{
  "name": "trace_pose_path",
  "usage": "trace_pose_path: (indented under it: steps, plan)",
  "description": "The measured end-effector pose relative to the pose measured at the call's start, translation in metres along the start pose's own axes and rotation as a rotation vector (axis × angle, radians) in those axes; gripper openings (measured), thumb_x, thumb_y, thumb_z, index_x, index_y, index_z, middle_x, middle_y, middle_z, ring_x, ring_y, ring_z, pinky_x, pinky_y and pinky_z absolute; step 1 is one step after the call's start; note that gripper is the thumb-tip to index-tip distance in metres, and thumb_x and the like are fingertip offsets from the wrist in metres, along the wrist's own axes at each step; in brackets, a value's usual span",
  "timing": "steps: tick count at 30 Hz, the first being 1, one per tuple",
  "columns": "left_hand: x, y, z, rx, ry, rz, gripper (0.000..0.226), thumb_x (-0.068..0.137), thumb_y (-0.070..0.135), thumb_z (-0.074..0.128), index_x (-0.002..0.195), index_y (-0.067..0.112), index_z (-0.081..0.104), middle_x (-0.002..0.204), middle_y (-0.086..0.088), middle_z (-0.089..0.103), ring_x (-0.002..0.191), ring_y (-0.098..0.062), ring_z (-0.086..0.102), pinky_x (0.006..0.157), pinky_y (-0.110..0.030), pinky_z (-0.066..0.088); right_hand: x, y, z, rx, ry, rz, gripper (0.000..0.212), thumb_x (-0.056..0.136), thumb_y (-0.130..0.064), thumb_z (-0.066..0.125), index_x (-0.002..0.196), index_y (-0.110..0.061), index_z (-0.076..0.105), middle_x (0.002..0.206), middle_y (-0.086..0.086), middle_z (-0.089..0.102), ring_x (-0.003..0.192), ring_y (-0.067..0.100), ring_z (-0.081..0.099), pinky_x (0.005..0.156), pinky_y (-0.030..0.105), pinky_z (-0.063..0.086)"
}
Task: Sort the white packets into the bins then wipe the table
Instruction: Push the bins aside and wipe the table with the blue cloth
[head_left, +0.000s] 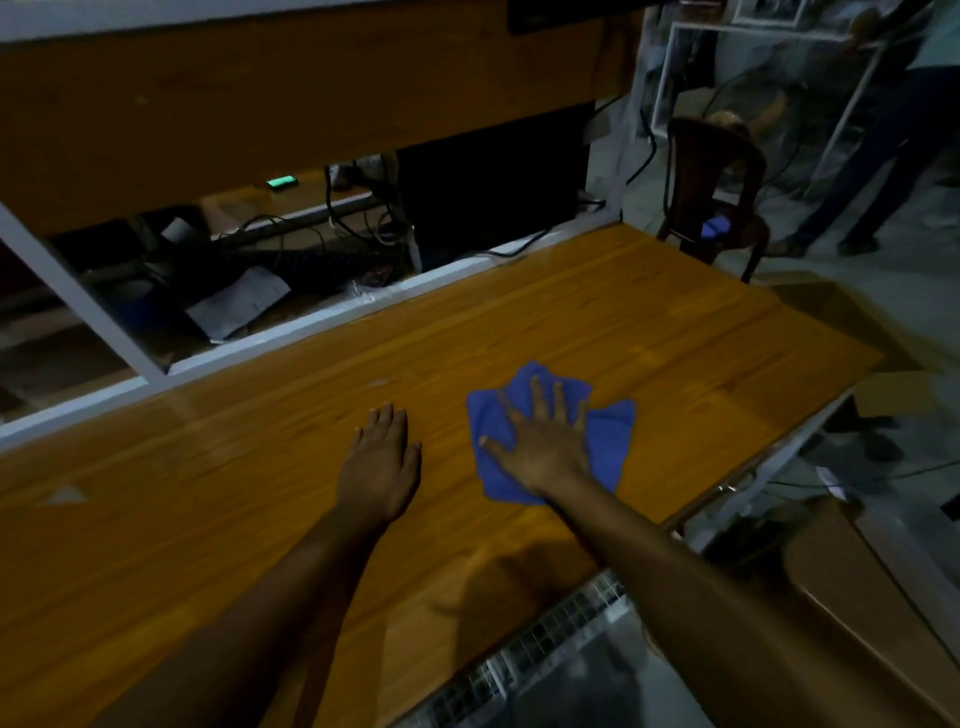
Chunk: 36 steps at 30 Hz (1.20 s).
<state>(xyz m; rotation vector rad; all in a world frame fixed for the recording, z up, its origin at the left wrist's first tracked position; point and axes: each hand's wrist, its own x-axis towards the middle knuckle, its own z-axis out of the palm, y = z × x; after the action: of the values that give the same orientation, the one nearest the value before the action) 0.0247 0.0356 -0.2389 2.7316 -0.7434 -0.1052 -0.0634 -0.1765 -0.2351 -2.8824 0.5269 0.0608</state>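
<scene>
A blue cloth (610, 436) lies crumpled on the wooden table (649, 322), right of its middle. My right hand (543, 441) presses flat on the cloth with straight, spread fingers. My left hand (382, 462) rests palm down on the bare wood just left of the cloth, fingers relaxed and holding nothing. No white packets or bins are in view.
A white frame rail (291, 332) runs along the table's far edge, with cables and papers (239, 306) behind it. A dark chair (722, 192) stands past the far right corner, and a person (893, 130) stands beyond it. Cardboard boxes (872, 597) sit at right.
</scene>
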Motion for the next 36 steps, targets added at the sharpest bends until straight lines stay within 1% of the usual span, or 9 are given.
trace_pose_path:
  steps: [2,4,13,17,21,26,30,33,36]
  plan:
    - [0.019,-0.007,-0.003,-0.009,0.014,-0.005,0.062,0.101,0.048,0.023,0.153,0.013,0.016,0.161,-0.008,0.009,0.149,-0.023,0.005,0.120,-0.042,0.009,-0.004,-0.015,0.008,-0.003,-0.012,-0.141,0.094,0.068,-0.090,-0.005,0.150,-0.044,-0.002,0.161,0.002,-0.015,0.147,0.032,-0.016,0.114,0.062,-0.010]
    - [0.038,-0.016,-0.006,-0.018,0.021,-0.010,0.063,0.102,0.048,0.023,0.153,0.012,0.015,0.161,-0.009,0.009,0.149,-0.023,0.005,0.120,-0.042,0.008,-0.001,-0.010,0.009,-0.016,0.000,-0.162,0.094,0.066,-0.089,-0.004,0.150,-0.046,0.002,0.161,-0.002,-0.014,0.148,0.028,-0.014,0.115,0.058,-0.010]
    - [0.085,-0.035,0.000,0.007,0.052,-0.132,0.067,0.099,0.054,0.011,0.153,0.014,0.010,0.162,-0.008,0.001,0.149,-0.023,-0.004,0.121,-0.043,0.002,0.133,0.017,-0.014,0.045,0.057,0.336,0.078,0.089,-0.074,0.026,0.153,-0.035,0.004,0.162,0.009,-0.010,0.146,0.038,-0.013,0.112,0.066,-0.006]
    - [0.108,-0.040,-0.002,0.009,0.051,-0.120,0.068,0.098,0.057,0.009,0.154,0.018,0.010,0.162,-0.008,0.000,0.149,-0.023,-0.004,0.120,-0.042,0.003,0.166,-0.034,-0.007,0.015,-0.010,0.093,0.081,0.085,-0.080,0.020,0.152,-0.038,-0.001,0.161,0.007,-0.014,0.146,0.037,-0.015,0.112,0.066,-0.008]
    - [0.143,-0.052,-0.007,-0.018,0.121,-0.153,0.066,0.099,0.055,0.016,0.152,0.015,0.021,0.161,-0.010,0.011,0.149,-0.025,0.005,0.120,-0.043,0.007,0.156,-0.032,0.005,0.006,-0.045,-0.311,0.102,0.057,-0.093,-0.013,0.148,-0.050,0.002,0.161,-0.005,-0.015,0.147,0.022,-0.019,0.114,0.061,-0.005]
    - [0.163,-0.072,-0.012,0.035,0.179,-0.243,0.068,0.099,0.055,0.017,0.150,0.011,0.022,0.160,-0.013,0.015,0.148,-0.028,0.008,0.120,-0.046,0.010,0.219,0.003,-0.014,-0.002,-0.001,-0.018,0.075,0.086,-0.079,0.018,0.150,-0.045,0.002,0.162,0.000,-0.012,0.147,0.029,-0.014,0.115,0.062,-0.005]
    - [0.165,-0.069,-0.008,0.037,0.177,-0.250,0.065,0.100,0.052,0.016,0.152,0.013,0.017,0.161,-0.011,0.010,0.149,-0.025,0.003,0.120,-0.043,0.007,0.274,-0.025,-0.013,0.012,0.028,0.212,0.074,0.092,-0.070,0.024,0.153,-0.033,0.005,0.162,0.011,-0.009,0.145,0.041,-0.013,0.110,0.069,-0.009]
    - [0.165,-0.068,-0.010,0.033,0.207,-0.254,0.057,0.102,0.041,0.020,0.151,0.012,0.020,0.160,-0.010,0.015,0.148,-0.024,0.007,0.120,-0.042,0.010,0.285,-0.072,-0.005,0.023,0.019,0.156,0.079,0.091,-0.070,0.026,0.154,-0.027,0.004,0.161,0.014,-0.008,0.145,0.043,-0.013,0.109,0.069,-0.012]
    - [0.164,-0.067,-0.011,0.030,0.218,-0.299,0.050,0.100,0.034,0.023,0.144,0.011,0.034,0.153,-0.015,0.031,0.144,-0.030,0.021,0.118,-0.046,0.018,0.267,-0.101,0.005,0.020,-0.016,-0.117,0.078,0.090,-0.072,0.026,0.153,-0.031,0.004,0.161,0.009,-0.012,0.145,0.040,-0.014,0.106,0.066,-0.018]
